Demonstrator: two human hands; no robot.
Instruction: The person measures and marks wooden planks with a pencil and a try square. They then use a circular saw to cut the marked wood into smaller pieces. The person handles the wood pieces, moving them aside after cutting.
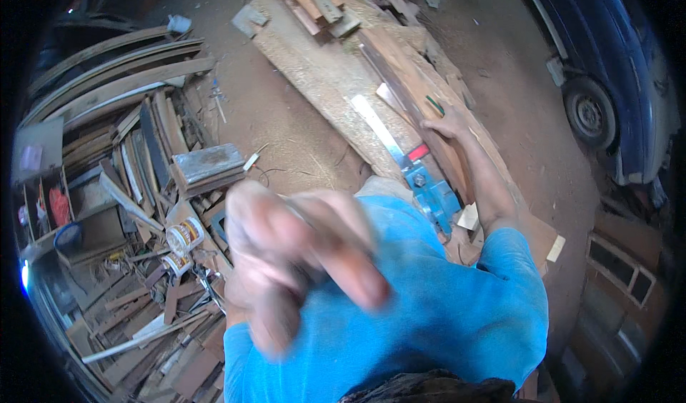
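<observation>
The left hand (307, 253) is raised close to the camera and blurred, its fingers bent and spread apart, with the thumb set away from the rest; whether anything is pinched there I cannot tell. The right hand (453, 122) rests on a long brown timber (409, 81), which lies lengthwise along the desk (307, 71), a low one of planks strewn with sawdust. A slim green stick (434, 105) shows right at that hand's fingers — whether they pinch it or only lie beside it I cannot tell.

Just to the left of the timber, in front of the blue shirt (414, 289), sits a blue tool (434, 197) with a red part, and a flat steel strip (375, 123) reaches away from it. Shorter wood pieces (321, 3) are piled at the far end of the desk.

On the left side, boards and offcuts (143, 303) cover the ground around two white tubs (184, 236), near a grey-topped block (209, 161). Over on the right stands a dark blue vehicle (614, 38) — one wheel (589, 113) in view
</observation>
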